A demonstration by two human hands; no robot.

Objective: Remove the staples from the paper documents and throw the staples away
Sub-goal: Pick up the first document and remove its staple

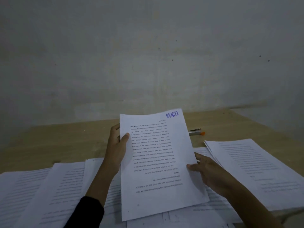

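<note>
A white printed document (158, 162) with a blue "LUNAS" stamp at its far right corner is held up over the wooden table (65, 137), its text upside down to me. My left hand (117, 145) grips its left edge, thumb on the front and fingers behind. My right hand (209, 171) holds the right edge, thumb on the page. No staple is visible on the sheet. A small metal tool (195, 129) and a silver pen-like object with an orange tip (196, 133) lie on the table behind the document.
Several printed paper stacks (49, 191) cover the near left of the table, and another paper pile (246, 168) lies at the right. More sheets lie under the held document. A bare grey wall (148, 55) stands behind the table.
</note>
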